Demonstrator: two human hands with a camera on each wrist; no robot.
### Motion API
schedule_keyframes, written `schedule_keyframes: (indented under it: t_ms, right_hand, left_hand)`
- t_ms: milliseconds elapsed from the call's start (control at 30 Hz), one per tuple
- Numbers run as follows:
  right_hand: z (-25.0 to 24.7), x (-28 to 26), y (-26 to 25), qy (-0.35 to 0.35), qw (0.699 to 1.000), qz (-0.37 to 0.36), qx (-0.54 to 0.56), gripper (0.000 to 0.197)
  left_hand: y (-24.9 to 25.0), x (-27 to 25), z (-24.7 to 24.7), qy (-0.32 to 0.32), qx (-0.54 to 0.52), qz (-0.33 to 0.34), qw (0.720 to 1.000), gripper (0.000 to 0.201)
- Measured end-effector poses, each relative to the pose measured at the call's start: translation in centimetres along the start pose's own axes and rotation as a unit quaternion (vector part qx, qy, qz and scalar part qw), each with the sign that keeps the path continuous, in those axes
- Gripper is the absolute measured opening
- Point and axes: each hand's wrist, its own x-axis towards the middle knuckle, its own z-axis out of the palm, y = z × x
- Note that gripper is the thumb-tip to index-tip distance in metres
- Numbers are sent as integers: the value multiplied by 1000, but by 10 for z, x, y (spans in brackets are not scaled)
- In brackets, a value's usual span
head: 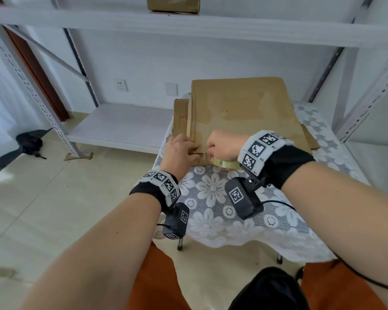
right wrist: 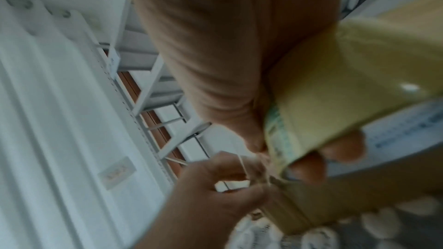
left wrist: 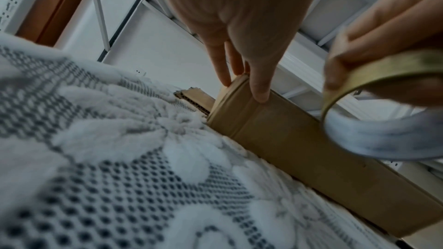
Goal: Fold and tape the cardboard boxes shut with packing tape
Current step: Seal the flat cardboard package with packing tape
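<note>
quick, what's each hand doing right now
Left hand: open, straight fingers pressing on the near corner of the box.
Right hand: holding the tape roll at the box's near edge.

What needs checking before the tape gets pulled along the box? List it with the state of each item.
1. Tape roll held: ok, right hand grips it at the box's near edge.
2. Cardboard box steadied: ok, left hand presses its near left corner, fingers straight on the edge.
3. Tape end stuck to the box: cannot tell, the hands cover it and the right wrist view is blurred.
4. Box sits on the table: ok, it lies on the lace cloth over other flat cardboard.
5. Top surface free of objects: ok.
</note>
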Motion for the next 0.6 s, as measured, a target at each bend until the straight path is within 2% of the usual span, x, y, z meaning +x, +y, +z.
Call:
schedule_keyframes:
  t_ms: [100, 200, 300, 400, 500, 600]
  right_hand:
    - [6, 4, -1, 8, 1000, 16, 24, 26]
    - [7, 3, -5, 3, 998, 18, 55, 28]
    - [9, 7, -10, -28, 999, 30, 32, 29]
    - [13, 12, -12, -4, 999, 36, 1, 25]
    - [19, 16, -9, 41, 999, 5, -34, 20]
    - [22, 17, -7, 45, 998, -35, -36, 23]
  left_hand:
    - [-1, -4, -1, 0, -23, 1, 1000, 18]
    - [-2, -6, -2, -4, -52, -17, 998, 24]
    - [-3, -6, -6, -3, -73, -27, 997, 26]
    - [-4, -7, -8, 0, -79, -31, 996, 25]
    - [-6, -8, -6, 15, -77, -24, 997, 23]
    - [-6, -8, -7, 20, -84, -31, 996, 21]
